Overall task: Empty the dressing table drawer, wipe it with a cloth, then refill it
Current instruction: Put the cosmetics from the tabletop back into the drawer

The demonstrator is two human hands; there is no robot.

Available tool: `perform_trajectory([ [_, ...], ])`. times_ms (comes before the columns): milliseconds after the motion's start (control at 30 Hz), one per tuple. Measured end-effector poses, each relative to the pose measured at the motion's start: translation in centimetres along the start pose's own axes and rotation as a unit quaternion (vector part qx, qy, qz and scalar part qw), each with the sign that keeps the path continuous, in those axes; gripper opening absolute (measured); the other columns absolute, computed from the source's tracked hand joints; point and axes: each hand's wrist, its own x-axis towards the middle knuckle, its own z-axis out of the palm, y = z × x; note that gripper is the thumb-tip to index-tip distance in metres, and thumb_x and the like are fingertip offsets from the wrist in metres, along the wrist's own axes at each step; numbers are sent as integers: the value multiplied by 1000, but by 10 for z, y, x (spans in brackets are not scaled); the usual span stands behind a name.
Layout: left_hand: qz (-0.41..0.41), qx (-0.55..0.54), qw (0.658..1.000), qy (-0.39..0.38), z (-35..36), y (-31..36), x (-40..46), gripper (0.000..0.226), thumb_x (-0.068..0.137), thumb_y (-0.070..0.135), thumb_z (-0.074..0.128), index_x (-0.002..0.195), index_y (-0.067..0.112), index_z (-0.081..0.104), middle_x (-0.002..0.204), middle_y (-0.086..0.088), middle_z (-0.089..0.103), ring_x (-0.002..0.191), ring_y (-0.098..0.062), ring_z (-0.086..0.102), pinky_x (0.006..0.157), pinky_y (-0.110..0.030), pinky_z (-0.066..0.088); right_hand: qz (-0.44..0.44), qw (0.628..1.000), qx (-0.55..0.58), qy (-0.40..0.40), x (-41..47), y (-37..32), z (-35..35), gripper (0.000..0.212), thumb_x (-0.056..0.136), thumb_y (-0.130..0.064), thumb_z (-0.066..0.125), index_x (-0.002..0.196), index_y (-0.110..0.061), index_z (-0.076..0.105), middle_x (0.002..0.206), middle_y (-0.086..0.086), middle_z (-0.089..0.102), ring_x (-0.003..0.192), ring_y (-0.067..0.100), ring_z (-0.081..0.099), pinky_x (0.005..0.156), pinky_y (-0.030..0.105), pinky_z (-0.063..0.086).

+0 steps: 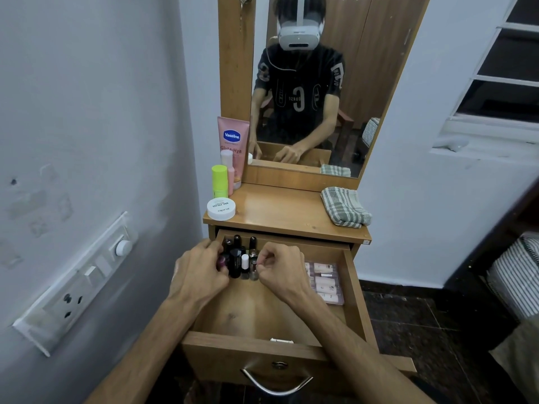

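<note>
So the drawer (pixel 354 290) is pulled right out and both hands are working the little cluster of nail polish bottles (pixel 238 259) standing at its back-left corner. Going left to right from that cluster: the left hand (pixel 198 271) is curling around a pinkish bottle (pixel 222 261) on the cluster's left edge, gripping it. The right hand (pixel 281 265) is sitting on the cluster's right side, fingers curled and pinching the cap of a clear bottle (pixel 254 268). All the bottles are standing upright, long axis straight up, so lifting looks like the way out. They're directly between the two hands, each hand equally close to its own side. I'm counting roughly eight bottles, though some are hiding behind the fingers. Right of the cluster, one flat makeup palette (pixel 324 282) is lying against the drawer's right wall.

Up on the surface (pixel 280 211) behind the cluster: three tubes or bottles and one white jar (pixel 221 209) on the left, one folded checked cloth (pixel 344 207) on the right. I can't tell if this is emptying or refilling.
</note>
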Motion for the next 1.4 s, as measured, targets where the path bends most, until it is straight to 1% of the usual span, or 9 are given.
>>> perform_trajectory([
  [100, -6, -13, 1000, 8, -3, 4, 0, 23, 74, 29, 68, 94, 17, 65, 83, 4, 57, 71, -25, 61, 60, -32, 51, -14, 1000, 13, 23, -1, -2, -3, 12, 71, -15, 67, 68, -27, 65, 65, -10, 71, 64, 4, 68, 65, 20, 55],
  [233, -9, -39, 998, 48, -7, 9, -1, 20, 77, 34, 69, 90, 19, 66, 81, 6, 59, 70, -23, 63, 60, -32, 52, -28, 999, 26, 36, -3, -3, -3, 3, 73, -25, 66, 73, -27, 67, 67, -11, 71, 66, 3, 70, 66, 30, 60],
  [467, -66, -127, 977, 156, -17, 10, 5, 8, 79, 19, 72, 79, 21, 64, 75, 9, 56, 66, -19, 57, 59, -30, 46, -23, 995, 43, 92, 5, -22, -9, 12, 80, -33, 68, 89, -28, 73, 76, -16, 72, 70, 1, 68, 70, 32, 60],
  [533, -98, -151, 967, 179, -20, 7, 13, 7, 80, 17, 70, 82, 22, 65, 78, 9, 58, 69, -19, 57, 62, -31, 46, -17, 993, 34, 110, 14, -36, -11, 23, 80, -43, 71, 99, -29, 72, 84, -15, 72, 75, 3, 68, 73, 34, 59],
  [667, -130, -170, 956, 201, -24, -1, 31, 9, 82, 17, 67, 89, 22, 68, 86, 9, 63, 73, -14, 53, 67, -29, 40, -10, 996, 10, 89, 39, -68, -3, 64, 76, -62, 77, 124, -22, 62, 113, -4, 70, 106, 19, 64, 84, 38, 53],
  [900, -139, -180, 959, 168, -26, -22, 54, 26, 85, 12, 62, 107, 20, 70, 100, 7, 64, 75, -16, 55, 72, -30, 39, 15, 994, -48, 102, 77, -87, 37, 83, 65, -75, 77, 114, -11, 60, 111, 7, 60, 107, 28, 56, 91, 41, 47],
  [1033, -126, -176, 966, 142, -25, -29, 58, 28, 83, 14, 63, 109, 20, 71, 98, 8, 62, 76, -17, 57, 73, -30, 40, 17, 993, -71, 97, 82, -82, 39, 75, 69, -74, 74, 109, -11, 66, 109, 7, 60, 104, 30, 57, 91, 41, 45],
  [1267, -114, -179, 968, 135, -21, -18, 47, 22, 82, 17, 64, 101, 24, 73, 96, 10, 63, 77, -20, 61, 73, -32, 48, 17, 995, -4, 94, 64, -69, 22, 73, 55, -82, 60, 92, -19, 66, 89, -2, 61, 88, 21, 61, 77, 42, 53],
  [1400, -112, -173, 968, 141, -25, -7, 35, 23, 82, 17, 65, 101, 26, 73, 93, 14, 60, 70, -12, 57, 68, -28, 42, 1, 995, 40, 88, 31, -51, 2, 47, 62, -65, 78, 83, -26, 61, 80, -10, 59, 77, 7, 57, 62, 32, 51],
])
